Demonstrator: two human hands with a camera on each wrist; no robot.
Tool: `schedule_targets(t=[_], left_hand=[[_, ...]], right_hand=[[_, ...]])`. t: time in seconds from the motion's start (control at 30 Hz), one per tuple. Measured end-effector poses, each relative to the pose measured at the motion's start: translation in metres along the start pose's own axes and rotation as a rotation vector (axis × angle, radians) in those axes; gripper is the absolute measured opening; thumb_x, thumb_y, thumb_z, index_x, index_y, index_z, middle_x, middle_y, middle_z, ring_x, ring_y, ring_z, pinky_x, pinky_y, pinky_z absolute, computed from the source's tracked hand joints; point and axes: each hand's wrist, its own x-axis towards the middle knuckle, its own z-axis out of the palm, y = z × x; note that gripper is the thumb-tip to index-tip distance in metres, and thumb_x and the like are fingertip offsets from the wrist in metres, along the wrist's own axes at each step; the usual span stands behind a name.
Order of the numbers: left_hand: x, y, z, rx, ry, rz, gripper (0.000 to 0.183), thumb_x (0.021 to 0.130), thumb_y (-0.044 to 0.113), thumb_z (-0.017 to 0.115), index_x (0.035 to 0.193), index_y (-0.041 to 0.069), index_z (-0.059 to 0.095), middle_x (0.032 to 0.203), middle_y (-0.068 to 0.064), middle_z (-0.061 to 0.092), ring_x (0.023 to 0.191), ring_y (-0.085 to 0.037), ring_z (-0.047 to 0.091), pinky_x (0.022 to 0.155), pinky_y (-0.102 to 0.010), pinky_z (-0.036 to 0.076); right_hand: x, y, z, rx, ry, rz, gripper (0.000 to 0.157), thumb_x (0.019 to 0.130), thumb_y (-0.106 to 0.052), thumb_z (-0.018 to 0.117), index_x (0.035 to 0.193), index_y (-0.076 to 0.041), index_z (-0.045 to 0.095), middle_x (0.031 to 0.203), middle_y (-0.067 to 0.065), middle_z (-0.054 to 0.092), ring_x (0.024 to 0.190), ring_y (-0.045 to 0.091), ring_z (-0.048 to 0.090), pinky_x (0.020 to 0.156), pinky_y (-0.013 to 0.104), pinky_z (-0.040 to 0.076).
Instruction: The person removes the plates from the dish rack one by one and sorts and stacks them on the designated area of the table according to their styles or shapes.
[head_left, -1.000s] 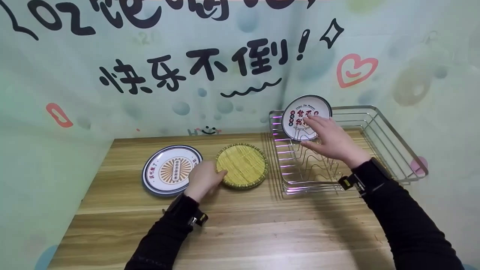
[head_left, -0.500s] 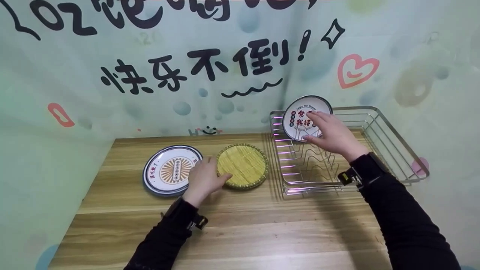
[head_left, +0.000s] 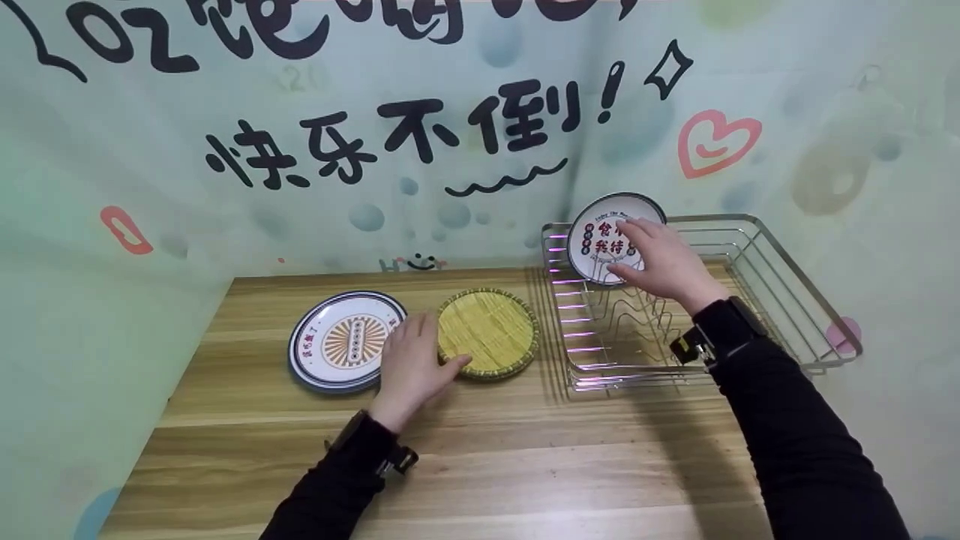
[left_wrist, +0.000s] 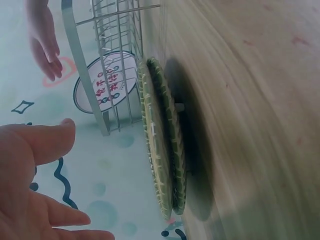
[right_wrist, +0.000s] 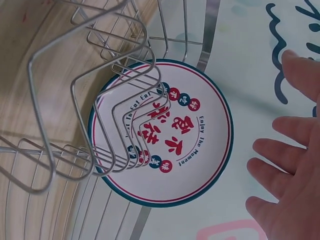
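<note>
A white plate (head_left: 604, 251) with a dark blue rim and red characters stands tilted at the back of the wire dish rack (head_left: 589, 379). My right hand (head_left: 670, 264) hovers in front of it, fingers extended; the right wrist view shows them apart from the plate's rim. My left hand (head_left: 411, 367) is held between a larger blue-rimmed plate (head_left: 330, 367) and a round yellow woven tray (head_left: 487, 334), overlapping both in the head view. Its fingers are spread and grip nothing. Seen edge-on in the left wrist view, the woven tray (left_wrist: 157, 145) shows two layers with green stitched rims.
The larger plate and woven tray lie on a wooden table (head_left: 510, 465), left of the rack. Bent wire dividers (right_wrist: 75, 85) rise inside the rack in front of the standing plate. A printed cloth backdrop (head_left: 300, 225) closes off the back and sides.
My left hand's fingers have spread apart, with its thumb lower by the woven tray's edge. My right hand has shifted slightly in front of the standing plate. The plates and tray stay put.
</note>
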Motion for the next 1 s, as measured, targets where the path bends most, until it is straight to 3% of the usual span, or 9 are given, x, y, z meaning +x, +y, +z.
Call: schedule_targets(t=[0.3, 0.57, 1.0], left_hand=[[-0.006, 0.001, 0.003, 0.043, -0.015, 0.024, 0.106, 0.078, 0.061, 0.074, 0.15, -0.004, 0.033, 0.151, -0.027, 0.036, 0.14, -0.046, 0.03, 0.114, -0.065, 0.017], [-0.006, 0.002, 0.007, 0.043, -0.015, 0.016, 0.108, 0.076, 0.063, 0.074, 0.151, -0.002, 0.032, 0.154, -0.025, 0.032, 0.143, -0.043, 0.024, 0.115, -0.065, 0.012], [-0.008, 0.005, 0.009, -0.013, -0.032, 0.028, 0.106, 0.077, 0.062, 0.074, 0.151, 0.0, 0.033, 0.156, -0.026, 0.026, 0.144, -0.045, 0.019, 0.114, -0.066, 0.004]], right_hand=[[0.007, 0.005, 0.004, -0.003, 0.002, 0.029, 0.068, 0.095, -0.031, 0.066, 0.145, 0.007, 0.04, 0.147, 0.029, 0.039, 0.138, 0.045, 0.032, 0.116, 0.057, 0.02], [0.016, 0.011, 0.011, -0.019, 0.003, 0.054, 0.068, 0.095, -0.03, 0.066, 0.145, 0.006, 0.04, 0.148, 0.029, 0.038, 0.138, 0.045, 0.032, 0.116, 0.057, 0.02], [0.028, 0.017, 0.021, -0.002, 0.019, 0.112, 0.07, 0.092, -0.029, 0.069, 0.143, 0.009, 0.04, 0.149, 0.031, 0.036, 0.139, 0.045, 0.03, 0.117, 0.054, 0.019]])
